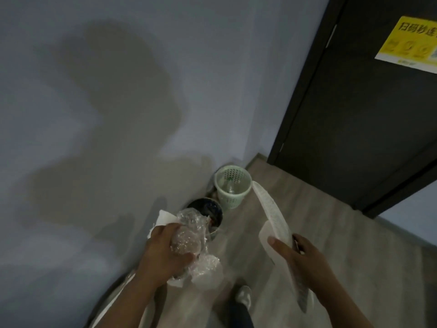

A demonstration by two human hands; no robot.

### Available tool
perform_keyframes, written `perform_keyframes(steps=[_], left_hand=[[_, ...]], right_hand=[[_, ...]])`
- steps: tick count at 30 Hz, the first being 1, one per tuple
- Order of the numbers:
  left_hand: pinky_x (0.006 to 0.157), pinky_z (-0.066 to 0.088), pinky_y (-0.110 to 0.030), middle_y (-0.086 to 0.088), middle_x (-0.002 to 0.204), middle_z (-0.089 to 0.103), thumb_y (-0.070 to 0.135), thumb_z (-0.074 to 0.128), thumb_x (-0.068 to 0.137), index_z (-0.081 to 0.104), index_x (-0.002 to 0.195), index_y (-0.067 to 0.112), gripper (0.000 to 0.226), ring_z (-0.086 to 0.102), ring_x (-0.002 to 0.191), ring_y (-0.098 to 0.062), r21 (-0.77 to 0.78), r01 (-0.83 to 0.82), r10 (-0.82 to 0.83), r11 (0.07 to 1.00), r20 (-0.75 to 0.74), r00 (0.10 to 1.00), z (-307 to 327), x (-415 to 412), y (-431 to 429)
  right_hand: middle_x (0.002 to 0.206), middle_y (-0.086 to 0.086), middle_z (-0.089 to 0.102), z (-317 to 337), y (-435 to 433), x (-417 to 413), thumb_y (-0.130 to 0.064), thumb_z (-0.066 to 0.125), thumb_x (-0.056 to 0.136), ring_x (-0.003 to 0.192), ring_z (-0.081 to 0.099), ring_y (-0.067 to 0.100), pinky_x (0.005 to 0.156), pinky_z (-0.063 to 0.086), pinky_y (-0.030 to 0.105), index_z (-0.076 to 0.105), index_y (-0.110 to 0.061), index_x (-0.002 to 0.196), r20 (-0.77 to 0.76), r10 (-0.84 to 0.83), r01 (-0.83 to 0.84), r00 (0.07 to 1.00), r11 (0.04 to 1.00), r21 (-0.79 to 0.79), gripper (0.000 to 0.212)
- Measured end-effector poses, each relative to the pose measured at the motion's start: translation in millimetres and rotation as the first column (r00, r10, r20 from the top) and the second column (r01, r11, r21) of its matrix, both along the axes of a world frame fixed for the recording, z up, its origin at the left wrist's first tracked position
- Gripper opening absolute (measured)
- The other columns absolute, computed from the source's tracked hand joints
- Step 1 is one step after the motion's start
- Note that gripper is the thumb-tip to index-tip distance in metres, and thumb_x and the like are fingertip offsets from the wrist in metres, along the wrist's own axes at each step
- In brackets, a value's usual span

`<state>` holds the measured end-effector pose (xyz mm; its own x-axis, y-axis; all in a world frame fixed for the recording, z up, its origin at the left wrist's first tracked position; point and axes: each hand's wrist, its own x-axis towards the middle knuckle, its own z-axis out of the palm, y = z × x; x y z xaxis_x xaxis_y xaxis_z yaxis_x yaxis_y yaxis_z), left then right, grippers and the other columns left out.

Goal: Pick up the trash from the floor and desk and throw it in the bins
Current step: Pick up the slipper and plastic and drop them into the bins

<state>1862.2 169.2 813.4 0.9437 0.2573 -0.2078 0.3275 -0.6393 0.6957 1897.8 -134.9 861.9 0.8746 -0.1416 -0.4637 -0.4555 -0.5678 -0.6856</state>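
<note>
- Left hand [165, 252]: fingers curled round a crumpled wad of plastic wrap [189, 230], with a sheet of white paper [163, 218] caught in the same grip. The wad is held above the floor [319, 221], just in front of the dark bin [208, 207].
- Right hand [300, 254]: thumb and fingers pinch a long paper strip [272, 209]. Its free end points toward the green bin [233, 185]. Something dark sits behind the strip in the same hand; I cannot tell what.
- Both bins stand on the floor against the wall [118, 114]. The green one is further off, and something clear lies in it, possibly a bottle.
- Risk 1: the wrap is light and springy. Let go too high, I judge it may drift or spring open and land beside the dark bin.
- Risk 2: the white paper could slip out of the bundle on its own and fall between bin and wall.
- Risk 3: the strip is long and limp. Dropped by one end, it may drape over a rim instead of going in.
- Risk 4: the wad hides part of the dark bin's mouth, so aiming is partly blind.
- Around: a dark door [354, 114] with a yellow notice [409, 43] at right, well apart from the bins. My shoe [243, 297] shows below the hands.
- Nothing on the floor blocks the way to either bin.
</note>
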Motion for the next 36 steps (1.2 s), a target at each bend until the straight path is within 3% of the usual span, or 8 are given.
perform_keyframes(steps=[5, 11, 17, 23, 28, 31, 36], left_hand=[[0.086, 0.042, -0.026, 0.000, 0.123, 0.044, 0.034, 0.082, 0.060, 0.049, 0.126, 0.032, 0.074, 0.048, 0.101, -0.018, 0.061, -0.017, 0.020, 0.998, -0.034, 0.999, -10.6, 86.0, -24.1], [0.102, 0.041, -0.038, -0.004, 0.132, 0.041, 0.041, 0.080, 0.065, 0.042, 0.132, 0.030, 0.078, 0.047, 0.117, -0.027, 0.085, -0.033, 0.041, 0.996, -0.098, 0.994, -18.9, 172.9, -43.1], [0.100, 0.037, -0.032, -0.004, 0.130, 0.045, 0.048, 0.077, 0.066, 0.042, 0.137, 0.024, 0.082, 0.049, 0.117, -0.025, 0.190, 0.035, 0.002, 0.981, -0.191, 0.982, -54.0, 241.9, -37.4], [0.099, 0.039, -0.034, -0.006, 0.129, 0.042, 0.048, 0.077, 0.067, 0.042, 0.136, 0.024, 0.082, 0.049, 0.116, -0.028, 0.141, 0.093, -0.045, 0.986, -0.309, 0.950, -108.2, 305.2, -14.2], [0.093, 0.044, -0.038, -0.008, 0.126, 0.049, 0.047, 0.081, 0.063, 0.044, 0.129, 0.034, 0.076, 0.052, 0.113, -0.031, 0.132, 0.118, -0.078, 0.984, -0.272, 0.959, -152.5, 349.7, 1.4], [0.093, 0.043, -0.035, -0.003, 0.129, 0.041, 0.053, 0.076, 0.065, 0.042, 0.134, 0.032, 0.080, 0.048, 0.117, -0.027, 0.116, 0.087, -0.037, 0.989, -0.380, 0.924, -175.8, 371.5, 5.4], [0.096, 0.041, -0.036, -0.003, 0.133, 0.036, 0.051, 0.074, 0.068, 0.037, 0.137, 0.030, 0.081, 0.041, 0.119, -0.028, 0.133, 0.088, -0.018, 0.987, -0.458, 0.889, -222.2, 390.0, 12.4]], right_hand=[[0.110, -0.002, 0.061, -14.3, -21.6, 110.1, -0.076, 0.064, 0.059, 0.097, 0.061, 0.020, 0.084, 0.053, 0.040, 0.052, -0.023, 0.125, -0.031, 0.080, -0.080, 0.996, 0.997, 0.018, 0.086], [0.102, -0.005, 0.057, -21.0, -34.6, 219.3, -0.073, 0.067, 0.059, 0.094, 0.058, 0.017, 0.077, 0.047, 0.031, 0.053, -0.020, 0.121, -0.040, 0.173, -0.172, 0.984, 0.985, 0.013, 0.083], [0.103, -0.002, 0.056, -46.7, -23.4, 294.8, -0.069, 0.067, 0.063, 0.094, 0.058, 0.019, 0.080, 0.048, 0.034, 0.049, -0.016, 0.126, -0.168, 0.244, -0.245, 0.955, 0.969, 0.014, 0.085], [0.112, 0.002, 0.059, -81.2, 0.7, 357.9, -0.065, 0.069, 0.069, 0.095, 0.058, 0.020, 0.085, 0.050, 0.036, 0.051, -0.014, 0.129, -0.285, 0.240, -0.264, 0.928, 0.963, -0.049, 0.080], [0.097, -0.007, 0.058, -113.8, 21.4, 404.5, -0.071, 0.070, 0.062, 0.083, 0.057, 0.009, 0.066, 0.044, 0.022, 0.052, -0.017, 0.127, -0.342, 0.236, -0.275, 0.910, 0.959, -0.071, 0.087], [0.087, -0.014, 0.057, -138.0, 32.6, 423.2, -0.078, 0.066, 0.051, 0.076, 0.055, 0.001, 0.056, 0.037, 0.015, 0.055, -0.019, 0.118, -0.355, 0.239, -0.287, 0.904, 0.954, -0.088, 0.090], [0.089, -0.016, 0.055, -170.7, 30.9, 448.5, -0.082, 0.059, 0.043, 0.080, 0.054, -0.002, 0.058, 0.039, 0.014, 0.052, -0.015, 0.126, -0.396, 0.280, -0.317, 0.874, 0.948, -0.031, 0.107]])
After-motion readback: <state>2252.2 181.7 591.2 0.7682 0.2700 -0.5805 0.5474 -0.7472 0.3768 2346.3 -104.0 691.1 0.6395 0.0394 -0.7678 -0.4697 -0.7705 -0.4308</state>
